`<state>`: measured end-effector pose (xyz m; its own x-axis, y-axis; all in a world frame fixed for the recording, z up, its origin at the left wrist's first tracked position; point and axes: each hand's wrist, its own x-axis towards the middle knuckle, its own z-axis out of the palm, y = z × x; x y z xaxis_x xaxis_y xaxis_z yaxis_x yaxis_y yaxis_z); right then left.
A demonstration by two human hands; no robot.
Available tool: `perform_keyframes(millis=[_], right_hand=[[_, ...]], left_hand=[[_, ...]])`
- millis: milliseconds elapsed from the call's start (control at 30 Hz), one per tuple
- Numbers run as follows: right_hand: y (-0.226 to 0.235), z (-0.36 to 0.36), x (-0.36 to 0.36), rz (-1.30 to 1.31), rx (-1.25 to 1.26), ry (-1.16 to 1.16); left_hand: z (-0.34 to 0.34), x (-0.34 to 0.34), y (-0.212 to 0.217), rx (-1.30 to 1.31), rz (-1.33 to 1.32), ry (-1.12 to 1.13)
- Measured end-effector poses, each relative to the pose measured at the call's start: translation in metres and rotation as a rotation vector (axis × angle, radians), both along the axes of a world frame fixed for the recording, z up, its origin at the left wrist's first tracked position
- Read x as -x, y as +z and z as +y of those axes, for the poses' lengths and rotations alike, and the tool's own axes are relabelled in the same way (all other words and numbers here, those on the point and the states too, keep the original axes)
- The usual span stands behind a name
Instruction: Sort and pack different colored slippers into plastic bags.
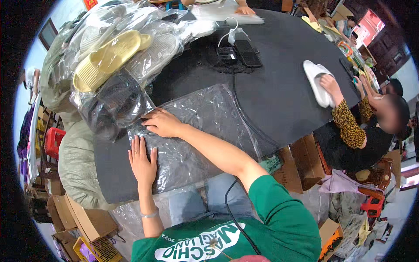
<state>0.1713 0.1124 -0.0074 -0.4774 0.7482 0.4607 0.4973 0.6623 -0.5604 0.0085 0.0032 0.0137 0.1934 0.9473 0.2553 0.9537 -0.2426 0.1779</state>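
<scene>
Sheet of clear plastic lies under both your hands

In the head view, the clear plastic sheet (209, 109) spreads mainly to the right of your left fingers and passes beneath your right forearm. Its longer side seems to run from left to right, rising slightly away from you. Both hands appear to touch it, so neither is nearer. Your left hand (144, 163) rests flat by its left border, fingers straight, unclosed, gripping nothing visible. Your right hand (163, 123) is just beyond, fingers slightly bent and pointing left; whether they pinch film, I cannot tell. Wrapped dark slippers (115, 100) lie just beside these right fingertips.
</scene>
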Motion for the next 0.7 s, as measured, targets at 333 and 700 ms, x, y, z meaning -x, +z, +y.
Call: perform_keyframes(millis=[333, 700], right_hand=[[-0.039, 0.012, -0.014, -0.055, -0.106, -0.002], [-0.018, 0.007, 0.005, 0.007, 0.098, 0.003]], left_hand=[[0.058, -0.077, 0.070, -0.125, -0.317, -0.539], [0.116, -0.059, 0.022, 0.189, -0.640, -0.439]])
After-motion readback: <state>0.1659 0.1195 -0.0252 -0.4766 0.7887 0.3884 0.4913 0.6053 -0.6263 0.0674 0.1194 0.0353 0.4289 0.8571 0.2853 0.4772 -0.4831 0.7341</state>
